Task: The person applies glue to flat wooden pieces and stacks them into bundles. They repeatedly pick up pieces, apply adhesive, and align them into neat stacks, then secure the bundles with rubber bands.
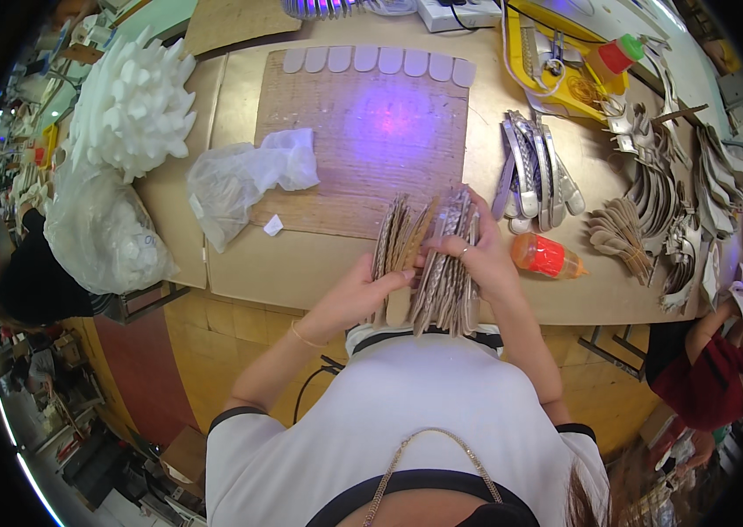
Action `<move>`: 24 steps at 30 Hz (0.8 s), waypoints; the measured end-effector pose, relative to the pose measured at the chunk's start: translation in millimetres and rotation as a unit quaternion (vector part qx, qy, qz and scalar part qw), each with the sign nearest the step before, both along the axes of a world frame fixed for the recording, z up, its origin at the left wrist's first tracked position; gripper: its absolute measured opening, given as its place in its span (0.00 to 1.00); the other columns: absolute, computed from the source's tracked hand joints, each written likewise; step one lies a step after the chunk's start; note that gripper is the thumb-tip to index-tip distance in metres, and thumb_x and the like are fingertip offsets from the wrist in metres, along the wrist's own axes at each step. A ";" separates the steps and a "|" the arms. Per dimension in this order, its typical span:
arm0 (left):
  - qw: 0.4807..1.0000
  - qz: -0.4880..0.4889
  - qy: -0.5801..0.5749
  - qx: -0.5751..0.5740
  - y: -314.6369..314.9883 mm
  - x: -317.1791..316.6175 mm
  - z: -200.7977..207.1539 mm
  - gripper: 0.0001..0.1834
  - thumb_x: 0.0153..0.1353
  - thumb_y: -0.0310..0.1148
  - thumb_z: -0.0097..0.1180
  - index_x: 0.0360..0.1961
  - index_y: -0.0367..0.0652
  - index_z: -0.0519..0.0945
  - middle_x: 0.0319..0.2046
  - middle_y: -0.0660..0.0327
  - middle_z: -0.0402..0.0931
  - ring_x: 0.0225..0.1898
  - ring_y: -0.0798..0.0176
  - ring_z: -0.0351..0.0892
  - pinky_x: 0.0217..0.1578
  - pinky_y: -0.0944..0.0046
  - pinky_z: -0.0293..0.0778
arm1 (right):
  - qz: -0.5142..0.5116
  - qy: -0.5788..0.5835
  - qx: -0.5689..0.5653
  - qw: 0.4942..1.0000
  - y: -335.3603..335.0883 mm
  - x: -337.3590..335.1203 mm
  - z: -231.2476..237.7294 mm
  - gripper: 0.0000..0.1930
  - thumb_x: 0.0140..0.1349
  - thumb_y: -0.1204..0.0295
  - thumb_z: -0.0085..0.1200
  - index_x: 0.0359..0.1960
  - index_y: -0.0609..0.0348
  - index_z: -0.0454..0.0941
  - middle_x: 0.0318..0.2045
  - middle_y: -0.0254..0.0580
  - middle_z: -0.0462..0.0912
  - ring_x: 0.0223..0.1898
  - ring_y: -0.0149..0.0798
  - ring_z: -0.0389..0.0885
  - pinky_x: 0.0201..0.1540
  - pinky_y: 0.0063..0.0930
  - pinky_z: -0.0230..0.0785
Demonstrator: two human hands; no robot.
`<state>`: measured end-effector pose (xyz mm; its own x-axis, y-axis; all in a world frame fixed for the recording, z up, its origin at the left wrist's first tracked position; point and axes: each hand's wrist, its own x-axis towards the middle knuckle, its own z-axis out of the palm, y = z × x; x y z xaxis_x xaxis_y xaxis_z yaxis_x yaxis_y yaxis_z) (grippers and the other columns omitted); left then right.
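Close to my body, at the table's near edge, my two hands hold upright stacks of thin strips seen edge-on. My left hand (356,294) is closed round a smaller stack of tan strips (395,235), its thumb pressed on the near side. In my right hand (493,256) is a thicker stack of silvery-brown strips (443,294), with the fingers wrapped behind it and the thumb across its front. The two stacks lean side by side, almost touching. Just right of my right hand lies an orange squeeze bottle (547,255) with a red label.
A cardboard sheet (345,167) bears a row of pale rounded pieces (365,59). Left are a crumpled plastic bag (240,184) and white spiky foam (134,105). Right are braided straps (537,167), curved strips (652,176) and a yellow tray (516,83). People sit at both sides.
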<state>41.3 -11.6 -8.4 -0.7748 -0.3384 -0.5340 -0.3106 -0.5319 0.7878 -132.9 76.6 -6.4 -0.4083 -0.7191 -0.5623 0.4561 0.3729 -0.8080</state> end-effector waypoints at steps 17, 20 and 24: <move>0.997 -0.037 0.045 -0.042 26.0 4.6 3.8 0.21 0.64 0.38 0.56 0.52 0.34 0.71 0.43 0.61 0.76 0.44 0.70 0.73 0.46 0.66 0.72 | -0.007 -0.037 -0.104 0.994 10.5 21.8 9.6 0.41 0.51 0.76 0.63 0.65 0.60 0.53 0.46 0.42 0.76 0.47 0.33 0.76 0.51 0.28 0.69; 0.998 0.015 0.024 0.063 33.4 6.9 0.2 0.22 0.64 0.36 0.55 0.54 0.35 0.69 0.46 0.60 0.75 0.45 0.70 0.73 0.47 0.66 0.71 | 0.007 -0.024 -0.126 0.992 17.8 27.6 5.9 0.40 0.54 0.73 0.63 0.66 0.59 0.52 0.51 0.43 0.73 0.52 0.34 0.72 0.57 0.28 0.64; 0.993 0.032 0.024 0.113 38.5 11.5 1.2 0.23 0.63 0.34 0.55 0.56 0.35 0.67 0.47 0.60 0.74 0.45 0.71 0.73 0.47 0.67 0.71 | -0.014 -0.037 -0.174 0.984 28.7 28.8 4.1 0.40 0.58 0.65 0.62 0.67 0.59 0.50 0.56 0.46 0.69 0.57 0.35 0.68 0.61 0.29 0.58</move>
<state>52.8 26.9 -7.2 -0.7821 -0.2635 -0.5647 -0.2348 -0.7148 0.6587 -104.1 105.3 -2.3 -0.3972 -0.8625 -0.3135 0.5254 0.0664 -0.8483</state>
